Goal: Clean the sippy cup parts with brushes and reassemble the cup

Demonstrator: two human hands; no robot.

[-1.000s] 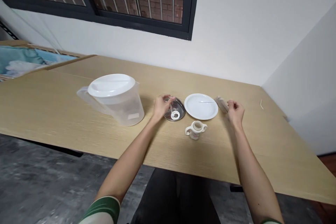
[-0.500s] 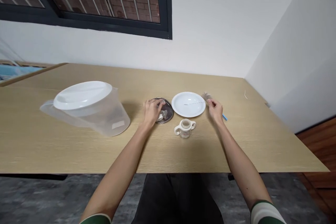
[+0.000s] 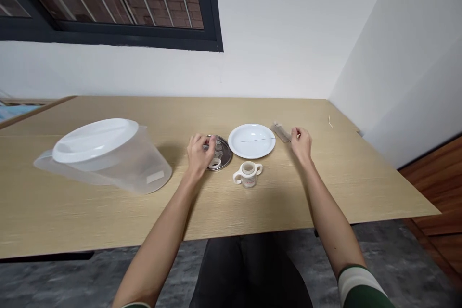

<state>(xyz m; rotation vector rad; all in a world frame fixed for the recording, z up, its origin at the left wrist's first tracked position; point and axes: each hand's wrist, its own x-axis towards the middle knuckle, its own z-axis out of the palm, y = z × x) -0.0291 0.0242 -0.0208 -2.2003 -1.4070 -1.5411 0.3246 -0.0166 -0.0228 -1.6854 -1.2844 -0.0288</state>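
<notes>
Just a shiny, round metal tray (image 3: pixel 226 152).

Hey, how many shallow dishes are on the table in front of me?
2. The white dish is just beyond the two-handled cup; the metal dish is left of the white one, partly hidden by your left hand. No others show.

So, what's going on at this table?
A person's left hand is at a metal dish and their right hand beside a greyish bundle; whether either grips anything, I can't tell. A thin stick shows over the white plate between them. On the near side stands a two-handled cup, and a lidded jug stands off to the left.
</notes>
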